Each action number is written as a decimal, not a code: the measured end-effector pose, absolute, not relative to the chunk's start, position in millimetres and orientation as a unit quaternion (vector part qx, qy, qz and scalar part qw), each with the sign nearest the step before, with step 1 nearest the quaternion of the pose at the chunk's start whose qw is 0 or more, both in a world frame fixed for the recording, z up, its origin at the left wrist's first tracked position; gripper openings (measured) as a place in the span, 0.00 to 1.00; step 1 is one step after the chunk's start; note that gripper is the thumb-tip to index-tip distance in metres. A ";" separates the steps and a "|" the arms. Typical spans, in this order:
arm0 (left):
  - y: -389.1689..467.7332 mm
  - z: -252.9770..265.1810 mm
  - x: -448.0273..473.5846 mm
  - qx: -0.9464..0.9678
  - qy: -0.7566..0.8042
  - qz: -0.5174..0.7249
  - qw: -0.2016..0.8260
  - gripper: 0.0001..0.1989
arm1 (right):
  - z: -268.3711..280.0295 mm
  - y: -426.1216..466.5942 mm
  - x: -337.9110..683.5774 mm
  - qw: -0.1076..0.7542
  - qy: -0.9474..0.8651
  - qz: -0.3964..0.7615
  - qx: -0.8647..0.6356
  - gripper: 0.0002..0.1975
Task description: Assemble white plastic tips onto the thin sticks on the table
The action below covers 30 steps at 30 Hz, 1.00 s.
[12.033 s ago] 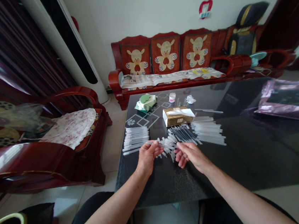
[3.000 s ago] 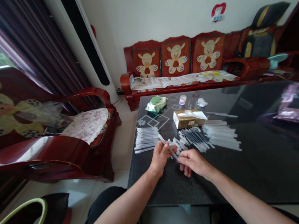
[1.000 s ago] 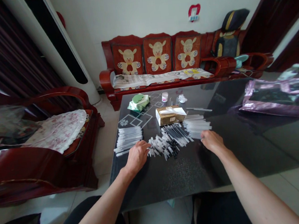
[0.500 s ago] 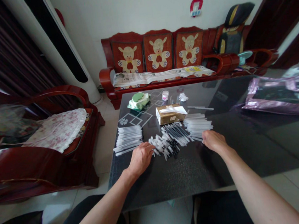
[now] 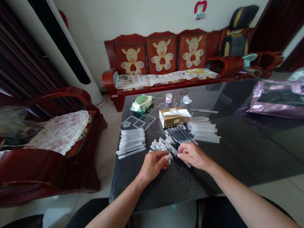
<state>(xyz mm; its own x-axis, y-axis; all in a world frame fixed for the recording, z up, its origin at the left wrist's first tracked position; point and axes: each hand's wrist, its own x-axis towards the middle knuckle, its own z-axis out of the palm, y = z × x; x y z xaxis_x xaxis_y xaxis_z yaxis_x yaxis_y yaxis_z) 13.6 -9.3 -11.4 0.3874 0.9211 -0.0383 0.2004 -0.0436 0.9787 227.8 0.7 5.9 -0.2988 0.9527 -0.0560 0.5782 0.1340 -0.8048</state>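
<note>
My right hand point(image 5: 193, 155) is closed in a pinch over the middle of the table. A whitish pen barrel point(image 5: 186, 163) slants out below its fingers. Close by on the left, my left hand point(image 5: 155, 163) has thumb and fingers drawn together; whatever they hold is too small to make out. Both hands are at the front of a heap of small white and black pen caps point(image 5: 159, 144), partly covering it. Dark pen refills with pale ends point(image 5: 180, 134) lie in a bundle just behind. A stack of translucent white barrels point(image 5: 204, 130) is to the right, and a row of white pens point(image 5: 131, 141) to the left.
Behind the piles stands a gold tissue box point(image 5: 175, 117). A green wipes pack point(image 5: 142, 103), a small white jar point(image 5: 168, 97) and a crumpled tissue point(image 5: 186, 99) are farther back. One loose stick point(image 5: 204, 111) lies beyond the barrels. A pink-edged plastic bag point(image 5: 284, 103) rests at right.
My right hand has moved left from the barrel stack to the middle, with a barrel now in it. My left hand has shifted right and slightly nearer me, in front of the caps.
</note>
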 end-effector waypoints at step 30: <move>5.8 -6.8 2.4 0.362 0.450 0.467 0.670 0.18 | -10.2 29.4 229.3 0.182 -0.769 0.157 -0.592 0.05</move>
<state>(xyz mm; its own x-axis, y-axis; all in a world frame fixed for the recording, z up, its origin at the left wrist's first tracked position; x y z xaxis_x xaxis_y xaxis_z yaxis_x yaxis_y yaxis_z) 2.4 5.8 -6.8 0.1586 0.9511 -0.2649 -0.3004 0.3021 0.9047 229.3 29.4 -10.2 -0.2326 0.9680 0.0944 0.8537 0.2497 -0.4570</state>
